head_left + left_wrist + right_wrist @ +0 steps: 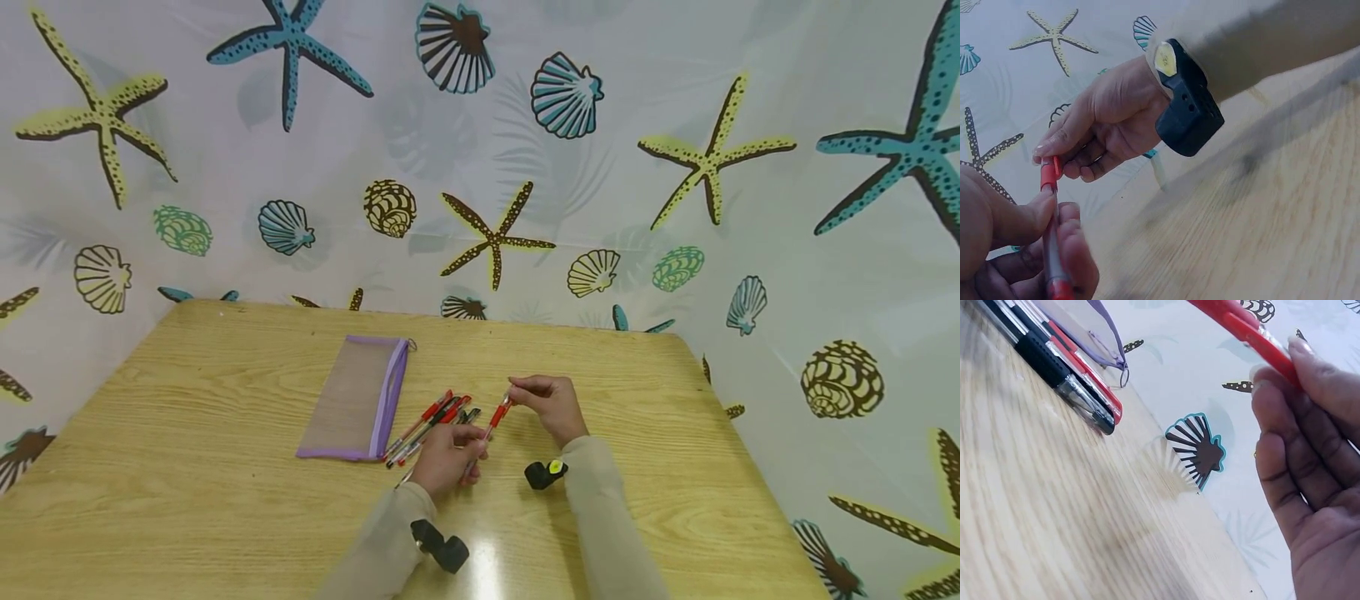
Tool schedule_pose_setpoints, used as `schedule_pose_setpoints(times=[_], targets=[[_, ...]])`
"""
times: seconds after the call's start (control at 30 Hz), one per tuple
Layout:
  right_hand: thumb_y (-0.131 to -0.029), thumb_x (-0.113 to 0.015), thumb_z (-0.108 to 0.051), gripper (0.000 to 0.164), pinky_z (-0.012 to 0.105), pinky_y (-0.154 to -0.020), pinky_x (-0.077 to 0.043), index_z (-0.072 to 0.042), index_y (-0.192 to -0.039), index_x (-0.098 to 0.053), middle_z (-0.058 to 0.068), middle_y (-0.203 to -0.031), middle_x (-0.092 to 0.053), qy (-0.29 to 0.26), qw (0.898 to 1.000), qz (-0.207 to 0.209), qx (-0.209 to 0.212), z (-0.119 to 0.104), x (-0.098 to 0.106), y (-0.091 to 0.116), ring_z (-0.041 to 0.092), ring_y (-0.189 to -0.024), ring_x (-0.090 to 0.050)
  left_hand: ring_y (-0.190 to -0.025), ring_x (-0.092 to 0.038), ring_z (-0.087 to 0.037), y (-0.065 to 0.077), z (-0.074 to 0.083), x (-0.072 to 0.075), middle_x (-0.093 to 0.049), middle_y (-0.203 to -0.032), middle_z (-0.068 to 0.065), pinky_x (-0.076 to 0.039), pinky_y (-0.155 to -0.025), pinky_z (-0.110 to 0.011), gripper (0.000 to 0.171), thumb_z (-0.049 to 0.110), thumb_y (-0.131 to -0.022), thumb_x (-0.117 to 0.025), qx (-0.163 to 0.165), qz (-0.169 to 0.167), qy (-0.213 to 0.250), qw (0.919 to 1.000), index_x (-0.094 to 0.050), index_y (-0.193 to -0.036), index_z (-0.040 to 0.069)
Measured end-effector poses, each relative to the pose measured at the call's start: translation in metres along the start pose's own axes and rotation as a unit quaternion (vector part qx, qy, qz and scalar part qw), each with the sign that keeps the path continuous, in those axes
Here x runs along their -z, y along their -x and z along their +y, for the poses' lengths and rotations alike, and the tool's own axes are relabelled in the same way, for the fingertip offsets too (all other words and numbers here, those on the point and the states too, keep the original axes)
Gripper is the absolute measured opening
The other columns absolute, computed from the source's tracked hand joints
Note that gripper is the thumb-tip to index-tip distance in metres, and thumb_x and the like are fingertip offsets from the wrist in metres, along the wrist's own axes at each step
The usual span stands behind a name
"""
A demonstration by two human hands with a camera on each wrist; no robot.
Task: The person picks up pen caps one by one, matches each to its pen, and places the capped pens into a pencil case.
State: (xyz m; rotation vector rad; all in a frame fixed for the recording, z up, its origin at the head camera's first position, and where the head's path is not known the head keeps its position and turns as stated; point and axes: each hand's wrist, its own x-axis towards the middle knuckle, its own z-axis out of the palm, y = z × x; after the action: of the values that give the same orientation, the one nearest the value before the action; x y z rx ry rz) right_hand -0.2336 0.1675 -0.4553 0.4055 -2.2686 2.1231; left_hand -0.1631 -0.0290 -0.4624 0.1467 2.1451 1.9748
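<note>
A red pen [498, 414] is held up between both hands over the table. My left hand [447, 458] grips its barrel between thumb and fingers, as the left wrist view shows. At the capped end, my right hand [551, 403] pinches the red cap [1260, 345] with thumb and forefinger, its other fingers loosely curled. Just beyond the left hand lies a loose pile of red and black pens [431, 423], partly hidden by that hand. In the right wrist view a black pen [1054, 369] lies beside red ones.
Left of the pens a mesh zip pouch [348, 400] with purple edging lies flat on the wooden table [187, 500]. Behind the table hangs a white curtain [480, 150] printed with shells and starfish. Each wrist bears a small black camera [543, 475].
</note>
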Motion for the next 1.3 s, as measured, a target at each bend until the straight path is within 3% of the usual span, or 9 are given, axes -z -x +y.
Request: schedule_pose_setpoints(times=[0.1,0.23,0.3,0.57,0.77,0.87,1.0,1.3], targets=[[-0.087,-0.069,-0.001,0.026,0.029,-0.078,-0.056,0.017,-0.106,-0.065,0.019,-0.096,-0.07,-0.017,1.0,-0.005,0.014,0.0,-0.001,0.001,0.012,-0.077,-0.067,-0.049,-0.055,-0.009,0.001,0.001,-0.001,-0.067,-0.075,-0.008,-0.051,-0.047,-0.025,0.02,0.001,-0.093,-0.061,0.001,0.015,0.005,0.9999,-0.068,-0.109,-0.009],[-0.087,-0.069,0.001,0.022,0.029,-0.078,-0.056,0.017,-0.102,-0.067,0.0,-0.091,-0.072,-0.035,0.999,-0.017,0.021,0.001,-0.002,0.002,0.012,-0.077,-0.067,-0.049,-0.053,-0.008,0.002,0.001,-0.004,-0.064,-0.071,-0.006,-0.047,-0.045,-0.021,0.023,0.0,-0.094,-0.058,0.021,0.002,0.066,0.9976,-0.066,-0.112,-0.013],[-0.087,-0.069,0.0,0.022,0.029,-0.079,-0.056,0.016,-0.102,-0.067,-0.003,-0.091,-0.072,-0.036,0.999,-0.02,0.018,0.002,-0.002,0.002,0.012,-0.077,-0.067,-0.049,-0.052,-0.008,0.002,0.0,-0.006,-0.062,-0.07,-0.005,-0.046,-0.045,-0.02,0.024,-0.002,-0.095,-0.056,0.028,-0.006,0.093,0.9953,-0.064,-0.114,-0.014],[-0.088,-0.069,-0.003,0.038,0.029,-0.079,-0.056,0.025,-0.112,-0.056,-0.002,-0.089,-0.072,-0.031,0.999,-0.016,0.017,0.005,-0.005,0.002,0.01,-0.077,-0.067,-0.05,-0.054,-0.008,0.003,-0.002,-0.008,-0.062,-0.071,-0.005,-0.049,-0.047,-0.021,0.024,-0.002,-0.095,-0.055,0.025,-0.006,0.108,0.9938,-0.063,-0.114,-0.015],[-0.088,-0.069,-0.004,0.039,0.029,-0.08,-0.056,0.023,-0.114,-0.057,0.024,-0.097,-0.068,-0.038,0.999,-0.012,0.028,0.006,-0.01,0.002,0.01,-0.078,-0.067,-0.051,-0.056,-0.009,0.002,-0.003,-0.006,-0.063,-0.073,-0.006,-0.051,-0.049,-0.024,0.026,-0.001,-0.095,-0.055,0.027,-0.013,0.109,0.9935,-0.062,-0.115,-0.015],[-0.088,-0.069,-0.003,0.038,0.03,-0.079,-0.056,0.019,-0.117,-0.057,0.02,-0.095,-0.068,-0.043,0.999,-0.018,0.029,0.005,-0.012,0.004,0.011,-0.079,-0.067,-0.051,-0.057,-0.01,0.001,-0.004,-0.005,-0.063,-0.075,-0.007,-0.052,-0.05,-0.025,0.027,0.001,-0.096,-0.056,0.028,-0.011,0.109,0.9935,-0.062,-0.117,-0.015],[-0.088,-0.07,-0.005,0.042,0.032,-0.079,-0.056,0.009,-0.125,-0.058,0.001,-0.089,-0.068,-0.044,0.999,-0.029,0.016,0.005,-0.017,0.006,0.012,-0.078,-0.067,-0.052,-0.059,-0.01,-0.002,-0.004,-0.004,-0.064,-0.08,-0.009,-0.055,-0.053,-0.028,0.028,0.004,-0.097,-0.056,0.034,0.003,0.11,0.9933,-0.061,-0.118,-0.013],[-0.088,-0.07,-0.008,0.053,0.043,-0.081,-0.055,-0.007,-0.138,-0.052,0.003,-0.088,-0.069,-0.034,0.999,-0.039,-0.002,0.009,-0.025,0.01,0.013,-0.079,-0.067,-0.057,-0.062,-0.011,-0.004,-0.003,-0.003,-0.067,-0.089,-0.015,-0.058,-0.059,-0.03,0.03,0.006,-0.097,-0.056,0.041,0.015,0.106,0.9935,-0.061,-0.121,-0.012]])
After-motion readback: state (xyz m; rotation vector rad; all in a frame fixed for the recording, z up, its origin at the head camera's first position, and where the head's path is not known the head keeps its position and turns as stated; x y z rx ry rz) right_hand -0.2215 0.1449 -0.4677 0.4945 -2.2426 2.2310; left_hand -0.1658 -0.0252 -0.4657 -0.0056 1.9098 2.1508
